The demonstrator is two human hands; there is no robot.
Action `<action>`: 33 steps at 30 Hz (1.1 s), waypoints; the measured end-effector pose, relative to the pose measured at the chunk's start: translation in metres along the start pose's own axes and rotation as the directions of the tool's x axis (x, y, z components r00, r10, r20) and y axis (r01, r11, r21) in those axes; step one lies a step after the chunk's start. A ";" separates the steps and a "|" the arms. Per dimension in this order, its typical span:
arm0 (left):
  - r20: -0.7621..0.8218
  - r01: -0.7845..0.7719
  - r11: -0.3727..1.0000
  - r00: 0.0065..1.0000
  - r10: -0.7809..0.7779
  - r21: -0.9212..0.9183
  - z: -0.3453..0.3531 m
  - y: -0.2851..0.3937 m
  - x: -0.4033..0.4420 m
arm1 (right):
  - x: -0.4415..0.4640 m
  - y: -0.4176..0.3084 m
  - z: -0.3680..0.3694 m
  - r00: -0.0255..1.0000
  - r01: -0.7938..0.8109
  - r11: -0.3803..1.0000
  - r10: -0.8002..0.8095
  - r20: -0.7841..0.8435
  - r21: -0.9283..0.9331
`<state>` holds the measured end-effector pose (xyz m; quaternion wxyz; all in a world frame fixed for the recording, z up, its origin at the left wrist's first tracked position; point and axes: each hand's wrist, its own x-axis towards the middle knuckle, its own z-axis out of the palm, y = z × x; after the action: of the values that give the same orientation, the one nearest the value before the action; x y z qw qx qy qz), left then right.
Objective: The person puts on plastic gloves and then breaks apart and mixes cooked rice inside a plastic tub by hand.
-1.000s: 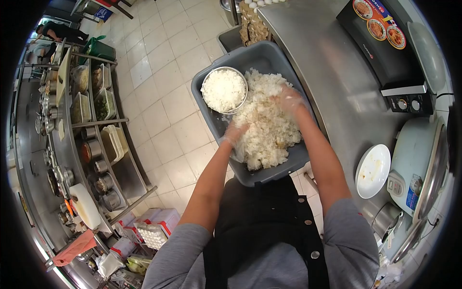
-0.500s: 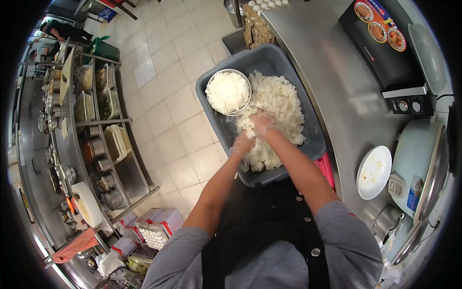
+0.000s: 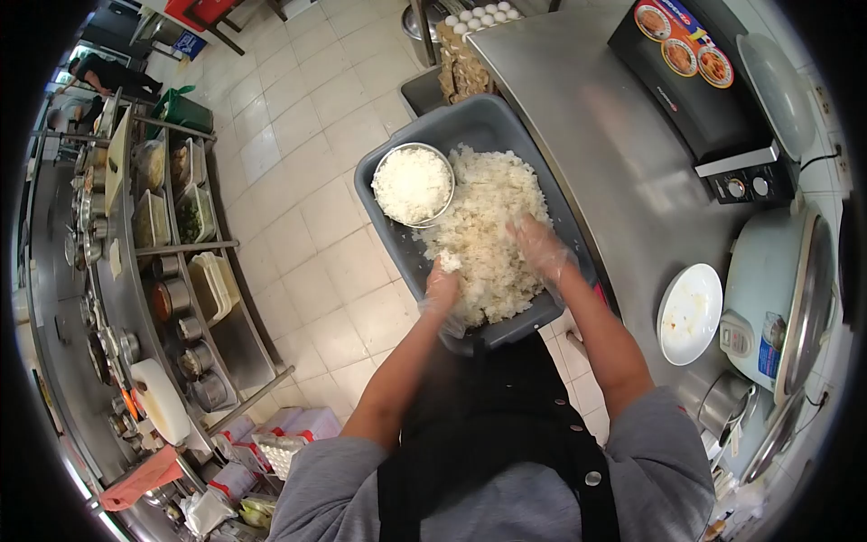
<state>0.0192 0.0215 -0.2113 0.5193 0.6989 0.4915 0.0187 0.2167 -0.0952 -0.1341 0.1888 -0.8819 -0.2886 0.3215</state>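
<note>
A grey plastic tub (image 3: pixel 372 172) holds a broad heap of cooked white rice (image 3: pixel 492 194). Inside it, at the far left corner, stands a round metal bowl (image 3: pixel 452 191) filled with rice. My left hand (image 3: pixel 441 291), in a clear plastic glove, is closed around a small clump of rice at the near left of the heap. On the heap's right side lies my right hand (image 3: pixel 542 251), gloved the same way. Its fingers are stretched out, with the fingertips touching the rice.
To the right runs a steel counter (image 3: pixel 578 117) with a black microwave (image 3: pixel 695 99), a used white plate (image 3: pixel 691 316) and a large rice cooker (image 3: pixel 768 289). Eggs (image 3: pixel 483 18) sit beyond the tub. Shelves with food containers (image 3: pixel 194 212) line the left; a person (image 3: pixel 113 77) is far off.
My hands, close together in the rice before, have moved apart. The left drew back with a clump of rice; the right shifted to the right. The tub appears slightly lower left in view.
</note>
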 end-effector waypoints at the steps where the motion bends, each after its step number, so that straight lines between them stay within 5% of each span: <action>1: 0.007 -0.006 1.000 1.000 0.006 0.003 0.002 -0.009 0.005 | -0.001 -0.009 -0.010 0.999 0.014 0.999 -0.012 -0.039 0.042; 4: 0.014 -0.110 0.993 0.994 0.110 -0.036 0.001 -0.015 0.013 | -0.006 -0.036 -0.032 0.983 0.050 0.990 -0.025 -0.182 0.133; 6: 0.050 0.095 0.995 0.994 -0.094 -0.023 -0.004 -0.007 0.015 | 0.000 -0.038 -0.024 0.943 0.127 0.988 -0.093 -0.319 0.087; 8: 0.016 0.044 0.998 0.999 -0.044 -0.047 -0.008 0.004 0.014 | 0.007 -0.040 -0.018 0.881 0.200 0.979 -0.166 -0.444 0.031; 10: -0.019 -0.004 0.997 1.000 0.003 -0.071 -0.005 -0.007 0.019 | 0.010 -0.045 -0.019 0.958 0.173 0.881 -0.046 -0.283 0.440; 11: -0.092 -0.039 0.999 0.995 0.035 -0.034 -0.004 -0.014 0.024 | 0.016 -0.032 -0.008 0.958 0.172 0.881 -0.046 -0.282 0.441; 14: -0.095 -0.048 0.999 0.994 0.050 0.019 -0.014 0.006 0.023 | 0.030 0.007 0.025 0.930 0.321 0.929 -0.274 -0.245 0.181; 16: -0.078 -0.042 0.991 0.996 0.052 0.127 -0.011 0.003 0.031 | 0.011 0.006 0.030 0.988 -0.041 0.988 0.018 0.151 0.150; 20: -0.105 -0.130 0.940 0.980 0.171 0.317 0.006 -0.016 0.055 | 0.009 0.045 0.107 0.980 0.035 0.995 -0.015 0.199 -0.097; 22: 0.006 -0.194 0.979 0.981 0.195 -0.068 0.011 -0.023 0.068 | 0.008 0.040 0.122 0.971 -0.238 0.934 0.236 0.040 0.267; 26: 0.065 0.114 0.977 0.993 -0.103 -0.182 0.022 -0.034 0.087 | 0.008 0.043 0.122 0.964 -0.231 0.902 0.262 -0.036 0.364; 28: 0.263 0.288 0.838 0.948 -0.180 -0.463 0.013 -0.037 0.093 | 0.020 0.053 0.113 0.984 -0.167 0.805 0.175 0.042 0.569; 32: 0.213 0.331 0.816 0.942 -0.258 -0.474 0.019 -0.049 0.099 | 0.011 0.010 0.045 0.946 -0.320 0.723 0.205 0.252 0.612; 33: 0.319 0.431 0.766 0.897 -0.306 -0.476 0.012 -0.024 0.086 | 0.016 0.011 0.045 0.920 -0.381 0.731 0.239 0.310 0.567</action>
<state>0.0535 0.0732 -0.2759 0.7382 0.4123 0.5332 -0.0262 0.2006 -0.0873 -0.1798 0.3770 -0.7668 -0.0342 0.5184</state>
